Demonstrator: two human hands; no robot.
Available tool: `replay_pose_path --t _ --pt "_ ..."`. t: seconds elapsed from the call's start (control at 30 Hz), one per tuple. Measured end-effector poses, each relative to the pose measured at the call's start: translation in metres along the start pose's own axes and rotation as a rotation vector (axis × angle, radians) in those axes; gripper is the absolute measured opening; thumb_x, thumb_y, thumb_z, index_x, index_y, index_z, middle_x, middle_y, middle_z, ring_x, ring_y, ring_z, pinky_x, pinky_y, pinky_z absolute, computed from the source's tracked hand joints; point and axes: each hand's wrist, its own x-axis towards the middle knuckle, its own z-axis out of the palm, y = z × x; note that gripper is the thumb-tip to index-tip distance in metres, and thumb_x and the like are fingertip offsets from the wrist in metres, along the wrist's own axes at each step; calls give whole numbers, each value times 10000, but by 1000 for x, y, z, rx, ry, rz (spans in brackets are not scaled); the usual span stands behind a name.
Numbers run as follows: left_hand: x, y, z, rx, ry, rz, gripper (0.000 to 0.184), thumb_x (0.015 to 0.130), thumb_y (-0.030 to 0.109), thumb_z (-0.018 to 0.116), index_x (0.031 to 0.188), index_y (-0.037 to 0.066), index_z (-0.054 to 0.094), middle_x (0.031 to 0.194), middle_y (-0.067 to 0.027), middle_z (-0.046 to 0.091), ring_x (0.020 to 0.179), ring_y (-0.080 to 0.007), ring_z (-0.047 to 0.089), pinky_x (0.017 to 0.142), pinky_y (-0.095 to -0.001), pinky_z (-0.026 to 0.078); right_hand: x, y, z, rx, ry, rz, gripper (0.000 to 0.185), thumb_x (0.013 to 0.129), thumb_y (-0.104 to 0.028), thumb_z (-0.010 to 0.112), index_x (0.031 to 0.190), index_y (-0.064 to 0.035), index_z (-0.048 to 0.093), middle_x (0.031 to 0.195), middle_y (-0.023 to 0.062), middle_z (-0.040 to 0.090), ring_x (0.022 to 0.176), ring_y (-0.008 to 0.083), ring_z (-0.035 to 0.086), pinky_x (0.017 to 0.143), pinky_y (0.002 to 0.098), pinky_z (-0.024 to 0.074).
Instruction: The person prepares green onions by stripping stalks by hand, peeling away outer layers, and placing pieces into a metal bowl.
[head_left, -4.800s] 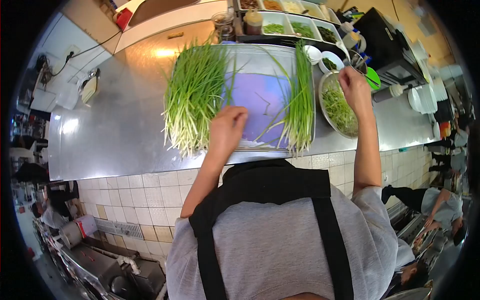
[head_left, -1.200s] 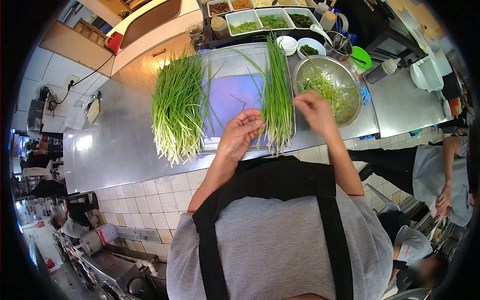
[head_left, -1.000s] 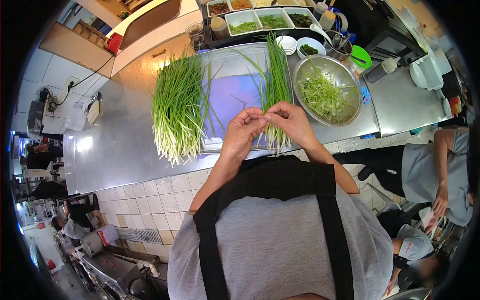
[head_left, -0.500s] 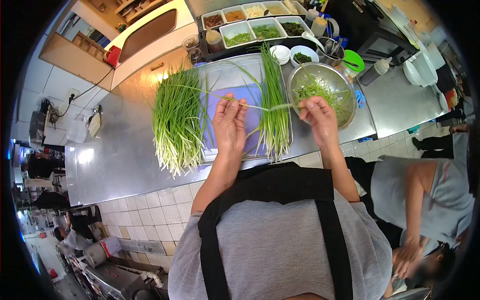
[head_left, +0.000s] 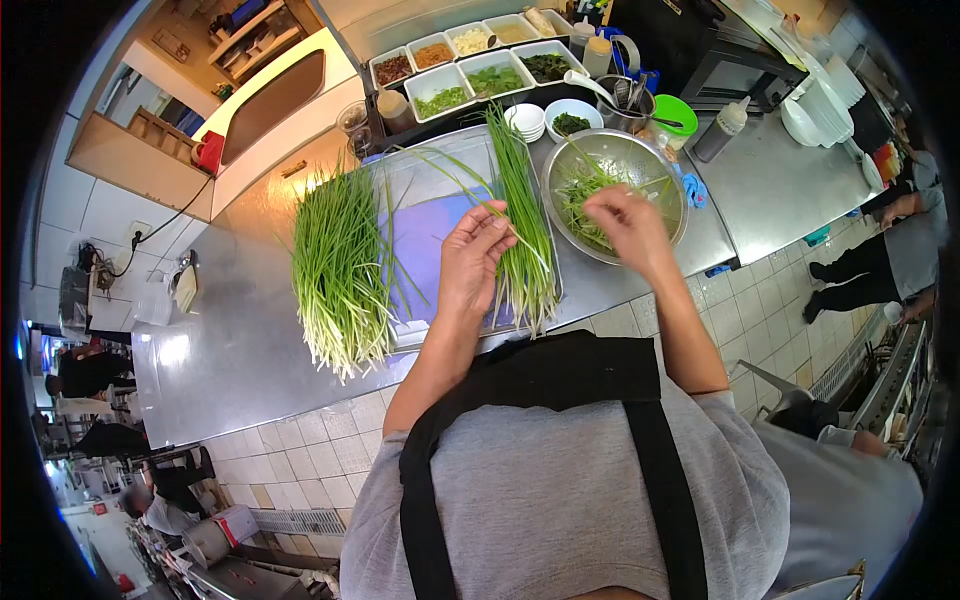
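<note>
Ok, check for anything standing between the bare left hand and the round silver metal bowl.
Yes: the narrower bundle of long green, white-ended stalks lies between left hand and bowl; the bare right hand also shows in front of the bowl.

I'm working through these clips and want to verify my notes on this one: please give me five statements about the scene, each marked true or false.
1. The left hand pinches a thin green stalk. True.
2. The right hand is over the wide bundle on the left. False: the right hand appears over the metal bowl.
3. The left bundle is wider than the right bundle. True.
4. The bundles' pale ends point away from the person. False: they point toward the person.
5. The white bowl beyond the metal one is filled with orange pieces. False: its contents are dark green.
</note>
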Motion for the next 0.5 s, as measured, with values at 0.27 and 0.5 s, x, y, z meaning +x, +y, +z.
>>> replay_pose_path --t 0.27,0.5 --pt "-5 -11 10 74 42 59 161 828 40 623 986 11 613 819 -14 604 713 -73 548 661 -195 435 -4 -37 51 172 -174 -5 115 794 -125 663 827 -16 641 686 54 538 569 125 498 526 270 402" --pt "-2 9 0 -39 210 221 174 835 2 591 1009 -6 585 841 -52 611 718 -133 593 684 -235 491 -20 -20 26 -45 -363 -106 133 792 -158 623 812 -29 647 744 117 599 646 252 584 596 335 454"
